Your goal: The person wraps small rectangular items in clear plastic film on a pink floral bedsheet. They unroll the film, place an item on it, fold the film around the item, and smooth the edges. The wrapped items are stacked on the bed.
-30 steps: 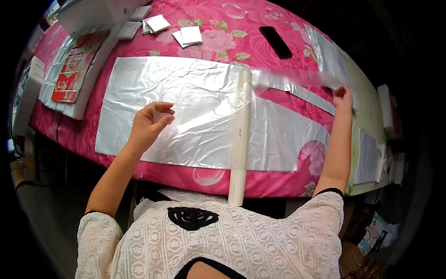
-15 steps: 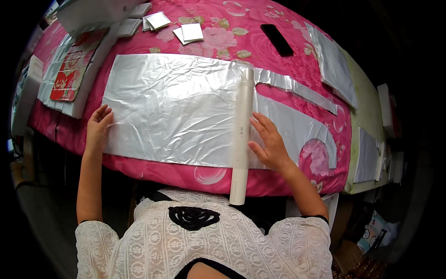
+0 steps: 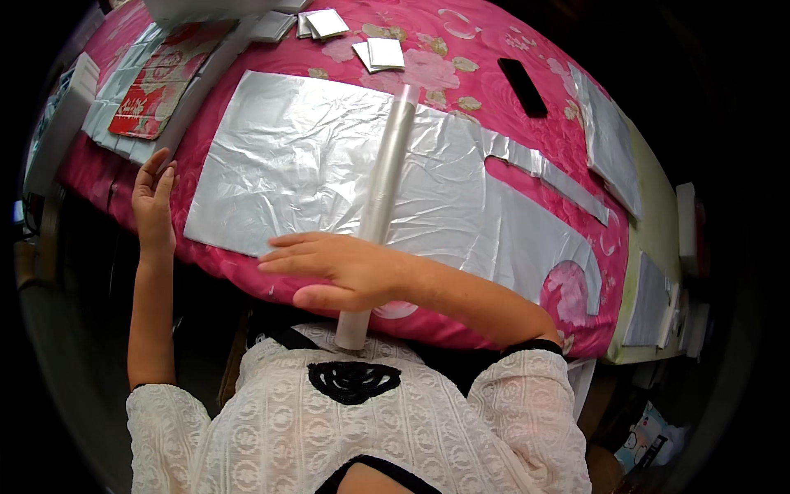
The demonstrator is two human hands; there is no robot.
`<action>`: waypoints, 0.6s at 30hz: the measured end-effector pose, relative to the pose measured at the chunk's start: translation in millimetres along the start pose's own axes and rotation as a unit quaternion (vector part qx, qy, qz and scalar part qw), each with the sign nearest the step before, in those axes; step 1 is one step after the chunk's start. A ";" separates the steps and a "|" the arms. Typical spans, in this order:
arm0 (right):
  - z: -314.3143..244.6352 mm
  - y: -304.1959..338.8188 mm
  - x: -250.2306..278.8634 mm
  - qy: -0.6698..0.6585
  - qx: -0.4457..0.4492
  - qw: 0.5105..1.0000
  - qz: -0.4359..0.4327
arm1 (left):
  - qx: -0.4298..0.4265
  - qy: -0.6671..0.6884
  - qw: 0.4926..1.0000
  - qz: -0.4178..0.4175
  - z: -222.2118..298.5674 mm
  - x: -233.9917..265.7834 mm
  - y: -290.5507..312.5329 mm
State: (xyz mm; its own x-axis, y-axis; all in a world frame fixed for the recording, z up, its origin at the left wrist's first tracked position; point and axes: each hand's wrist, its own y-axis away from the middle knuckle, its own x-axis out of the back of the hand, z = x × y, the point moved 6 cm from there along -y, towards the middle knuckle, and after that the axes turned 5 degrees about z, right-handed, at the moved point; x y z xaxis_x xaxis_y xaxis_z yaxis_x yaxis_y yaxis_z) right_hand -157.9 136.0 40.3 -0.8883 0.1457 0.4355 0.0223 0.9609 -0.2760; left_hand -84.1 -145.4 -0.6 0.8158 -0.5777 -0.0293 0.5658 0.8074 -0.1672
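The right hand point(image 3: 341, 270), fingers extended, crosses the near part of the pale roll point(image 3: 387, 169); whether it presses, I cannot tell. Well left of the roll, the left hand point(image 3: 154, 202) is empty, loosely parted. Beneath the roll lies a silvery plastic sheet point(image 3: 288, 156); beyond its right, a black phone point(image 3: 522, 87).

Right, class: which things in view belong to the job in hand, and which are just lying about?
Seemingly in the job:
silvery plastic sheet, spread out, left hand beside it
pale tube lying across it, right hand over the tube

Seemingly lying about:
black phone
small silvery squares
red patterned piece
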 end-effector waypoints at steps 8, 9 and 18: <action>29.9 -16.6 45.8 0.339 0.039 0.935 0.102 | 0.022 -0.057 0.991 -0.117 14.3 19.9 53.9; 49.2 -15.2 42.7 0.379 0.002 0.924 0.051 | 0.031 -0.086 0.987 -0.129 13.3 25.0 62.2; 97.8 -139.8 -11.5 0.372 0.062 0.926 0.013 | 0.024 -0.269 0.950 -0.159 23.5 26.4 106.3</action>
State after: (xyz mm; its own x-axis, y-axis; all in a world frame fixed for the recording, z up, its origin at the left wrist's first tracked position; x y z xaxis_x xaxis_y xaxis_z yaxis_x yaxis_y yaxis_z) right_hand -195.7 -23.0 -9.9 -0.3255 0.3336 0.8847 -0.0545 0.9275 -0.3698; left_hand 0.4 -72.1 4.0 0.5390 -0.6582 0.5256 0.7876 0.6151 -0.0373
